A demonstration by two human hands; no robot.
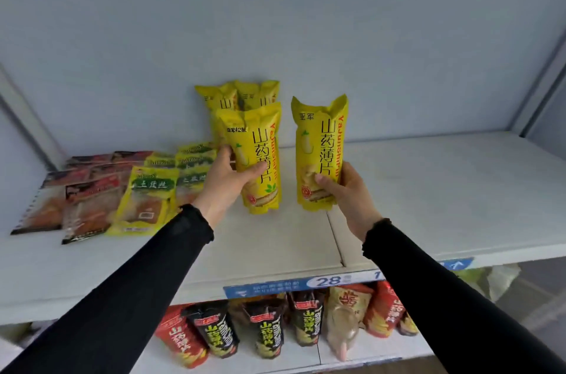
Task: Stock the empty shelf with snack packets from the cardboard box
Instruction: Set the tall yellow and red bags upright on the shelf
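My left hand [228, 180] grips one yellow packet [260, 159], right hand [346, 190] another packet [321, 153], both upright mid-shelf [428, 190]; tall & narrow, could topple fwd off front edge.

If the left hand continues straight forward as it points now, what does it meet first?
Probably the yellow packets standing behind: the left hand holds its own yellow packet just before them, though depth is unclear.

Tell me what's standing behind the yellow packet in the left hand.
Behind the yellow packet gripped by the left hand, two more yellow packets stand upright against the back wall. Only their tops show; their lower halves and anything further behind are covered.
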